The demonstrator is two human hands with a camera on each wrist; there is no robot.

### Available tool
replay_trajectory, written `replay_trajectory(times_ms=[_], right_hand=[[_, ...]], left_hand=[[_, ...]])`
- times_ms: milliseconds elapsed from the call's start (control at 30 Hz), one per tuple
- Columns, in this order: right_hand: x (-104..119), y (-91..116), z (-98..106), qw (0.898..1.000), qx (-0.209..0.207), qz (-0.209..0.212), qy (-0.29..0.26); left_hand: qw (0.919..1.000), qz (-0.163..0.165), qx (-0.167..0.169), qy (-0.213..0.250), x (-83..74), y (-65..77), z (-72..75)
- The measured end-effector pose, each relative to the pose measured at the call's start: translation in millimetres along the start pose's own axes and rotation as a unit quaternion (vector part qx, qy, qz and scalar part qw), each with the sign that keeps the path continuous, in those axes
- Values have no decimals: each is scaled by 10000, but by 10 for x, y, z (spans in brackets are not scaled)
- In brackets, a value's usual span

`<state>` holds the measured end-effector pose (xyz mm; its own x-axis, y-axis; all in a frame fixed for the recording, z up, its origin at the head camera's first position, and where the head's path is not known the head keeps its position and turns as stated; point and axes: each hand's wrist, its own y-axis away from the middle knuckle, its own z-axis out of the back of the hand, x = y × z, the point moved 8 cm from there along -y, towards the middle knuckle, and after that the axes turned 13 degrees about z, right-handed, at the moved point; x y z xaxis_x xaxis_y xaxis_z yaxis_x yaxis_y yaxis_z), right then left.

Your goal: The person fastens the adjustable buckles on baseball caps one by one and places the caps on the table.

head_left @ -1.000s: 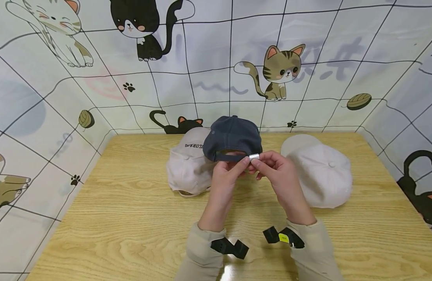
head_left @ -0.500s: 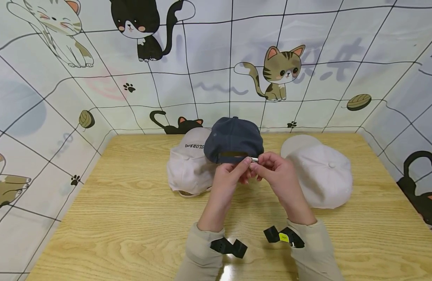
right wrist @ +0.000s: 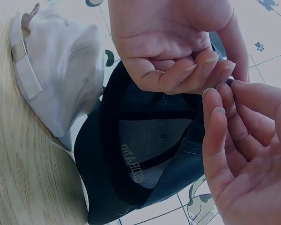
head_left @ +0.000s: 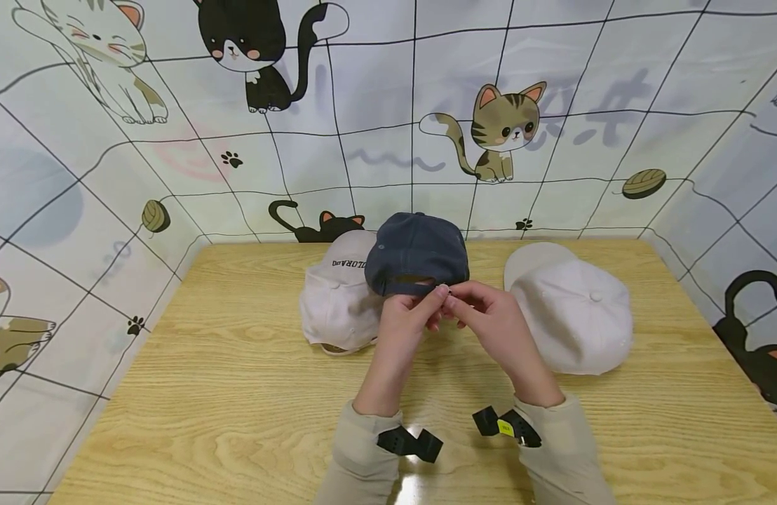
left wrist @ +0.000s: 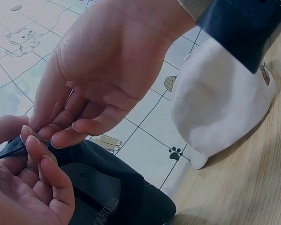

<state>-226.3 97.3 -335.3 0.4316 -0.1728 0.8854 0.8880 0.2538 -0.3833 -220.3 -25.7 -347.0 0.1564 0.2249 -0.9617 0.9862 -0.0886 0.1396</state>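
A dark blue baseball cap is held up over the back of the table, its rear opening and strap facing me. At the strap's right end, my left hand pinches between thumb and index finger. My right hand pinches at the same spot, fingertips meeting the left's. A metal buckle there is almost wholly covered by the fingers. In the right wrist view the cap's dark inside shows, with lettering on the front panel seen from within. Both hands' other fingers curl loosely below the strap.
A whitish cap with dark lettering lies on the left, partly behind the blue one. Another white cap lies on the right, beside my right hand. A cat-print wall sheet rises behind the wooden table.
The silver buckle, plainly visible a second ago, tilted and is now covered by fingers. My right hand has shifted slightly left toward the left hand; the cap dipped a little.
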Motion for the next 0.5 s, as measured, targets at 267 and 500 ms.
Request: replay_trajectory(times_ms=[267,500], right_hand=[[3,-3,-28,9979,104,139,627],[48,8,-40,9947,61,191,1011]], left_hand=[[9993,171,297,-126,32,-4,-42],[9985,255,473,110,47,-9,-58]])
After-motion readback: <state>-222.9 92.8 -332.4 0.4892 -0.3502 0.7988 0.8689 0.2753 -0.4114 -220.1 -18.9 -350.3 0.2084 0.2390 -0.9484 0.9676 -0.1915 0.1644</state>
